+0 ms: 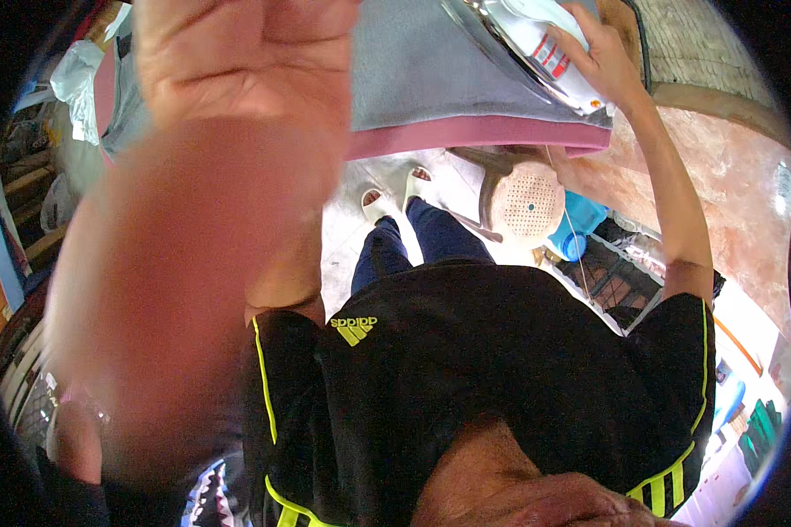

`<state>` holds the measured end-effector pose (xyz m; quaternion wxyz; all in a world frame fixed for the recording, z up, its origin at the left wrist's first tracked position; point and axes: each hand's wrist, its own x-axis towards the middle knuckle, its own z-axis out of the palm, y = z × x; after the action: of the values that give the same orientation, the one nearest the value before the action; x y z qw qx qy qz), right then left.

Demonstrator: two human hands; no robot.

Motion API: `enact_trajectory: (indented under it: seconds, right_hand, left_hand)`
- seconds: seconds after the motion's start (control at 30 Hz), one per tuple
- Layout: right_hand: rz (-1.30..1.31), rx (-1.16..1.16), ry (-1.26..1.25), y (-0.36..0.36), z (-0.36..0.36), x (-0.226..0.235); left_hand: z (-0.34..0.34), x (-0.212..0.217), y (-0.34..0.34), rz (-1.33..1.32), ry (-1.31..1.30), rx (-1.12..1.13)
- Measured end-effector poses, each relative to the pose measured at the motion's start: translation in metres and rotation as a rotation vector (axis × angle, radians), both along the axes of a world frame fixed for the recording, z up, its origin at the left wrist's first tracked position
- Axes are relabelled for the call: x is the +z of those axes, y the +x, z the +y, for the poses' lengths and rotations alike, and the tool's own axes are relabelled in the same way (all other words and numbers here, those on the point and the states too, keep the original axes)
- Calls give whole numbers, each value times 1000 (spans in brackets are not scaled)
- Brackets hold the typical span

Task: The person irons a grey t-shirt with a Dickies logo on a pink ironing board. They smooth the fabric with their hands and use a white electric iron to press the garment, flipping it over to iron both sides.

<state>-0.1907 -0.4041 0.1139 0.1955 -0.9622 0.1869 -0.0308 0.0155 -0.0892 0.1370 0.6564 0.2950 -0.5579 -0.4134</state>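
One white iron (pixel 536 44), red stripes, gripped on grey cloth (pixel 431 70)

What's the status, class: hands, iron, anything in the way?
Right hand grips the iron on the grey cloth. Left hand raised close to camera, blurred, empty-looking, blocking the board's left side.

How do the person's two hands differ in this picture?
The left hand is raised close to the camera, large, blurred and empty, palm open; the right hand is farther off, sharp, and grips the handle of a white iron. The iron rests on grey cloth. Both hands are bare.
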Motion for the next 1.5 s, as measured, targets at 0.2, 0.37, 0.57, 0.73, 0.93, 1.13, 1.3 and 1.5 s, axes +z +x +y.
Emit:
enact_trajectory:
  seconds: [0.2,0.37,0.57,0.73,0.93,1.13,1.3,1.5]
  right_hand:
    - [-73,100,51,34,24,13]
    - [85,278,83,-1,17,2]
    - [131,537,3,-16,49,6]
    - [163,616,80,32,60,1]
    - [-407,712,-137,-10,12,-25]
    - [134,225,112,-117,-42,6]
    - [-134,-117,28,-177,-31,-2]
    - [-105,-97,202,-125,2,-5]
  left_hand:
    - [-13,-92,-10,-829,397,892]
    - [12,-157,-35,-1358,666,1224]
    - [15,-165,-33,-1345,701,1322]
    - [15,-170,-33,-1367,687,1335]
    - [18,-167,-35,-1381,730,1308]
    - [16,-163,-41,-1374,729,1300]
    - [15,-165,-40,-1409,715,1339]
    - [14,-161,-40,-1442,769,1356]
